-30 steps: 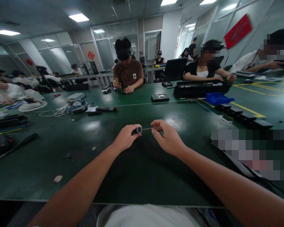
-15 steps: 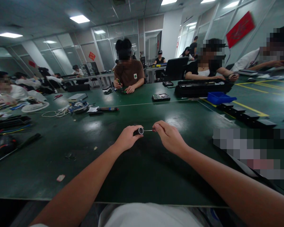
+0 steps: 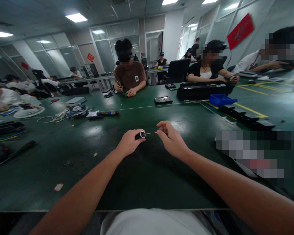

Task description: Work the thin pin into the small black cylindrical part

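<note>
My left hand (image 3: 127, 142) is closed around a short black cylinder (image 3: 138, 135) with a silver ring at its open end, much like a small flashlight. That ringed end faces me, and the rest of the body is covered by the fingers. From the right, my right hand (image 3: 172, 139) pinches a small screwdriver (image 3: 151, 133) with a thin metal shaft and a red part by the fingertips. The shaft points left, and its tip meets or lies very near the cylinder's side. Most of the screwdriver's handle is hidden in the hand. Both hands are above the green table (image 3: 137, 182).
A hard drive (image 3: 163, 100) lies ahead, with a blue tray (image 3: 222, 100) and black blocks (image 3: 250, 119) to the right. Pens (image 3: 109, 113), cables (image 3: 55, 116) and a white fan grille (image 3: 29, 112) are leftward. Co-workers sit across the table, one in a brown shirt (image 3: 131, 76).
My right hand's fingers have loosened and spread somewhat around the screwdriver. The left hand keeps its hold on the cylinder. The whole scene has shifted slightly left in view.
</note>
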Demonstrator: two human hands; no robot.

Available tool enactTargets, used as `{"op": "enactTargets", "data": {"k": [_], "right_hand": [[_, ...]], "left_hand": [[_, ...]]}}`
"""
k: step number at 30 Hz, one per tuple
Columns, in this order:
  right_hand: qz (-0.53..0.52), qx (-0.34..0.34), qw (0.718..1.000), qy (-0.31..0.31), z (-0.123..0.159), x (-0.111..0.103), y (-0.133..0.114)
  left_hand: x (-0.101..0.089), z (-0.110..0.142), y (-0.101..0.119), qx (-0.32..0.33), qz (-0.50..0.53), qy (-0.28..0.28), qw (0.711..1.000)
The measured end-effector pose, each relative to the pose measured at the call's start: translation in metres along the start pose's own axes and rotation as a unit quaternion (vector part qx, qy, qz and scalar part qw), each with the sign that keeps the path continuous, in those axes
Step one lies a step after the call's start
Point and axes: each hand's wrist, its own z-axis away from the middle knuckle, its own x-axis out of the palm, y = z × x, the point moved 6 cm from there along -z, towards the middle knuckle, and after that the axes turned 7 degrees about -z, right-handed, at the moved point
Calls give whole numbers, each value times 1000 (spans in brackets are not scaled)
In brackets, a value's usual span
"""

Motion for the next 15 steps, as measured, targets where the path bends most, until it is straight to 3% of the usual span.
{"op": "enactTargets", "data": {"k": [5,9,11,15], "right_hand": [[-126,51,990,29,-6,-1,12],[-316,168,932,57,-10,2,39],[-325,185,924,75,-12,1,48],[-296,166,937,88,-12,1,51]], "left_hand": [[-4,0,0,12,0,26,1000],[-6,-2,5,57,-35,32,997],[-4,-3,2,40,-49,13,998],[1,-3,-1,17,-41,-16,999]]}}
